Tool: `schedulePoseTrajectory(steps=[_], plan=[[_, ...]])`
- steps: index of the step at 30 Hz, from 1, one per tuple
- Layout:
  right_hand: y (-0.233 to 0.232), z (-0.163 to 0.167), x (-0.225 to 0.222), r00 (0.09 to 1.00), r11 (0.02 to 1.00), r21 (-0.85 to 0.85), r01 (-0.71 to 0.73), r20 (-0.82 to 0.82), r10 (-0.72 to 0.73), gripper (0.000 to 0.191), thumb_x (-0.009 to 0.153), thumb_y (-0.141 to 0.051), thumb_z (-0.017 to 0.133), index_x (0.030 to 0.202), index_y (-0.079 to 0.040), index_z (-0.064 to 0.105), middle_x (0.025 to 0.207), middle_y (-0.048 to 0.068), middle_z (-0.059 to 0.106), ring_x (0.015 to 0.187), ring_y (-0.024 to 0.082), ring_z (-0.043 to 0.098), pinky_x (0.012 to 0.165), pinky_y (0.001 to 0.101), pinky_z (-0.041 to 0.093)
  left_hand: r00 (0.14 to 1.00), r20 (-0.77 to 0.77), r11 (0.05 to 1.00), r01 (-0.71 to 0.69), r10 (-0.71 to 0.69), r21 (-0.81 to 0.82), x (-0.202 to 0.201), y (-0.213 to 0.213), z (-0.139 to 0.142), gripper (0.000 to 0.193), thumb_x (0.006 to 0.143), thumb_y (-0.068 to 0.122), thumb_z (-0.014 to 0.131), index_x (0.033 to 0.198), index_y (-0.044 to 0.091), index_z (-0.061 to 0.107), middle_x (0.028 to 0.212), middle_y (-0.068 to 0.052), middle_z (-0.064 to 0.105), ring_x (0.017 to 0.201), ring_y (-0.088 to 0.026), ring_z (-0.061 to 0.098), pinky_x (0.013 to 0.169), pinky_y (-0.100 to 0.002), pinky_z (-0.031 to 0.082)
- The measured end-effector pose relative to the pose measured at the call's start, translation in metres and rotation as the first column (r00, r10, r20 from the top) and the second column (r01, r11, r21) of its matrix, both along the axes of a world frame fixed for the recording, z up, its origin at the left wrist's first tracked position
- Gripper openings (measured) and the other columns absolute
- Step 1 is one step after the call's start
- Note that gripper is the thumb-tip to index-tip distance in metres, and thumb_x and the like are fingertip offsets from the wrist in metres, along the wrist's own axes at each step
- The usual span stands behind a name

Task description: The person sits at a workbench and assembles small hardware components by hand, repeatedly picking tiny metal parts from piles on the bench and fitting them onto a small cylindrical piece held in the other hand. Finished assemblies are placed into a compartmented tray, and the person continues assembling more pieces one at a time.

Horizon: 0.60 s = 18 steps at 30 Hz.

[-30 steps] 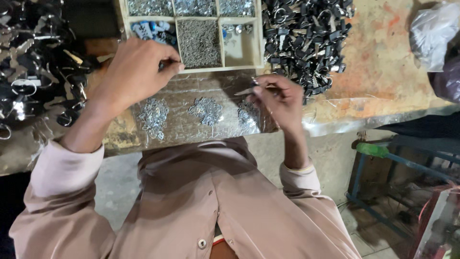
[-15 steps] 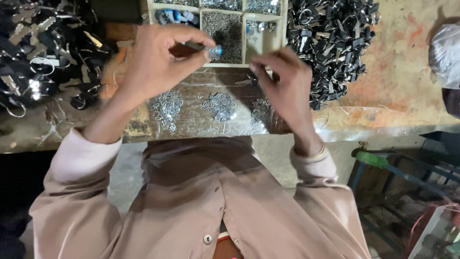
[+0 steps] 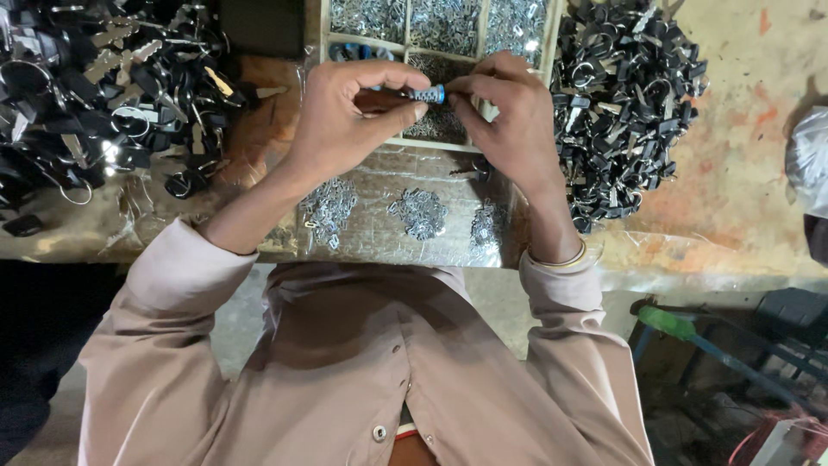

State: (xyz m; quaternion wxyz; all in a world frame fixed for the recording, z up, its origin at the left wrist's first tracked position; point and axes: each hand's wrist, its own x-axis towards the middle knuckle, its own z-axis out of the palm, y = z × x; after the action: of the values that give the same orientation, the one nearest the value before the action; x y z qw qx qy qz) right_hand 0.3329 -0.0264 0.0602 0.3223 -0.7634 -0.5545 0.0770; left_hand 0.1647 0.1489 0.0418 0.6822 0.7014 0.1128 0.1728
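My left hand and my right hand meet above the workbench, both pinching a small cylinder with a blue end. The left fingers grip its body and the right fingertips close on its blue tip. Just behind the hands lies a compartmented tray filled with tiny metal parts. Three small heaps of silvery metal pieces lie on the plastic-covered bench below my hands.
A large pile of black-headed keys lies to the right of the tray. Another pile of keys and key rings covers the bench at the left. A green-topped stool stands low at the right, and a plastic bag sits at the right edge.
My left hand picked the blue-tipped cylinder from the tray and brought it toward the middle. My right hand rose from the bench to meet it and now pinches its tip.
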Motion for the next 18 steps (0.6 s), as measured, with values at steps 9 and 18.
schedulePoseTrajectory(steps=[9,18], plan=[[0.003,-0.017,0.003,0.937,0.992,0.082,0.099,-0.342,-0.066,0.02,0.091,0.004,0.089,0.107,-0.004,0.081,0.104,0.006,0.068,0.083,0.009,0.06,0.064,0.0233,0.043,1.0,0.001,0.993,-0.023,0.023,-0.117,0.002,-0.001,0.001,0.024,0.1,0.004,0.077,0.122,-0.004,0.071,0.103,-0.008,0.077,0.094,-0.008,0.073,0.083,-0.024,0.065],[0.003,-0.023,0.006,0.904,0.978,0.15,0.145,-0.423,-0.069,0.015,0.094,0.001,0.089,0.105,-0.003,0.078,0.109,0.005,0.068,0.081,0.006,0.06,0.065,0.0226,0.046,0.999,0.005,0.999,-0.031,0.032,-0.024,0.003,-0.001,-0.001,0.026,0.099,0.003,0.079,0.122,-0.003,0.071,0.109,-0.014,0.079,0.099,-0.014,0.077,0.089,-0.028,0.066]])
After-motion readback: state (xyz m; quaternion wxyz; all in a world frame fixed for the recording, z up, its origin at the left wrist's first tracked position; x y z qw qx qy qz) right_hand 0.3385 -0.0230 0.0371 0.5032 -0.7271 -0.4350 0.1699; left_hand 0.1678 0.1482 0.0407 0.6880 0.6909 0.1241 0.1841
